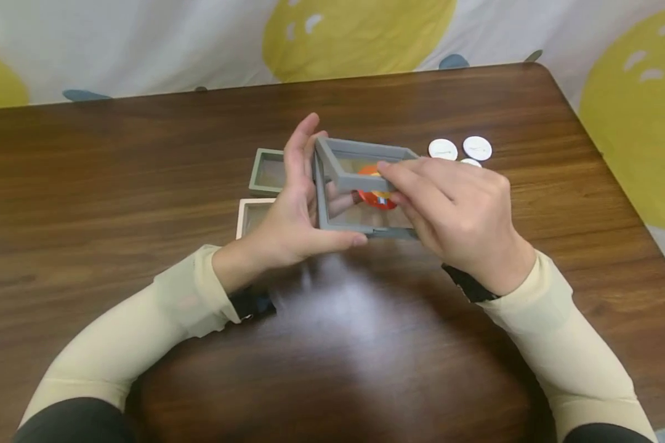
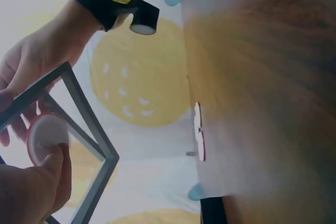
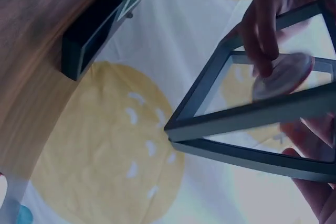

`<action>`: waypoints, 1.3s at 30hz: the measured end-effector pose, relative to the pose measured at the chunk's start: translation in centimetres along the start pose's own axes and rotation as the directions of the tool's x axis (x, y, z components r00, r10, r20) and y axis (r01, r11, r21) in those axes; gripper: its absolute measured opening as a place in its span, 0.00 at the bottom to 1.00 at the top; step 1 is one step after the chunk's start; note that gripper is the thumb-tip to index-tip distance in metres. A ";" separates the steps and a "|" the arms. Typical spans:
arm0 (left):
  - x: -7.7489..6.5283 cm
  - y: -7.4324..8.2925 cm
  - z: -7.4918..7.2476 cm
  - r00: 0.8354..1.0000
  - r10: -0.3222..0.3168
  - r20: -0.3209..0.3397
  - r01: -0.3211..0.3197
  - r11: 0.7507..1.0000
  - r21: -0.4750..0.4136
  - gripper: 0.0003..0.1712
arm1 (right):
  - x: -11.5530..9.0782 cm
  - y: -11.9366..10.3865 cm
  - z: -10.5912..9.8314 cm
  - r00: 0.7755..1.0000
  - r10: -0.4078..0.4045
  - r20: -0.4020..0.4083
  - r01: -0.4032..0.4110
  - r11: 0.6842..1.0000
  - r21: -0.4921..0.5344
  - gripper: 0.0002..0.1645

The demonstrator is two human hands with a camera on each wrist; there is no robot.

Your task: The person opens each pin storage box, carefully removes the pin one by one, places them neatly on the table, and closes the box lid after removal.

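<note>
A grey hinged display frame (image 1: pixel 348 181) with clear film panels is held partly unfolded above the table. My left hand (image 1: pixel 290 215) grips its left side, thumb along the lower edge and other fingers behind. A round red badge (image 1: pixel 372 200) with a yellow patch shows between the halves. In the left wrist view the badge's white back (image 2: pixel 50 135) has left-hand fingers against it. My right hand (image 1: pixel 457 206) pinches the rim of the raised half between thumb and fingers. Both frame halves (image 3: pixel 247 116) meet at a corner in the right wrist view.
White round discs (image 1: pixel 443 149) lie face down on the table (image 1: pixel 565 184), beyond my right hand. A green frame (image 1: pixel 267 172) and a white-rimmed frame (image 1: pixel 252 215) sit left of the held frame, partly covered by my left hand. A patterned cloth (image 1: pixel 172 43) hangs behind the table.
</note>
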State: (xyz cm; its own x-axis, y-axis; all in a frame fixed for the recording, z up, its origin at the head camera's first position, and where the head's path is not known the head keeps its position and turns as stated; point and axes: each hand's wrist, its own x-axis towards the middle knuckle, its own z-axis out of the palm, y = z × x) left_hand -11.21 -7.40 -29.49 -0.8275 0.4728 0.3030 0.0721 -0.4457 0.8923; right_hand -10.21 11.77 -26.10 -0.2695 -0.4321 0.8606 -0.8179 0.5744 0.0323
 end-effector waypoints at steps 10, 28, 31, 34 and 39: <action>-0.9 0.0 0.1 0.987 0.001 0.162 -0.006 1.000 0.027 0.74 | -0.9 2.2 0.6 0.881 0.223 -0.418 -0.205 0.975 0.089 0.20; -0.5 -0.1 -0.1 0.991 0.072 -0.116 -0.077 0.997 -0.032 0.70 | -0.4 1.7 -0.7 0.792 0.372 0.484 -0.452 0.890 0.056 0.34; -0.5 -0.3 -0.1 0.991 0.108 -0.083 -0.111 0.993 -0.038 0.70 | -0.6 1.7 -0.8 0.595 0.458 0.661 -0.612 0.791 0.003 0.35; -0.5 -0.5 0.0 0.989 0.143 -0.044 -0.145 0.988 -0.049 0.70 | -0.7 1.7 -0.7 0.529 0.490 0.693 -0.692 0.722 0.017 0.36; -0.3 -0.5 0.1 0.988 0.149 -0.034 -0.150 0.988 -0.046 0.70 | -0.7 1.7 -0.5 0.572 0.514 0.639 -0.714 0.695 0.080 0.31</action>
State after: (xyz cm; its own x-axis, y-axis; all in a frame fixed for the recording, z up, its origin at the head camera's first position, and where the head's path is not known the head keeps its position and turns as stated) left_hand -10.96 -7.25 -30.03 -0.8258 0.3751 0.4210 0.1701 -0.5462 0.8202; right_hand -11.16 13.40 -26.42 -0.8995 -0.3962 0.1841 -0.4169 0.6526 -0.6327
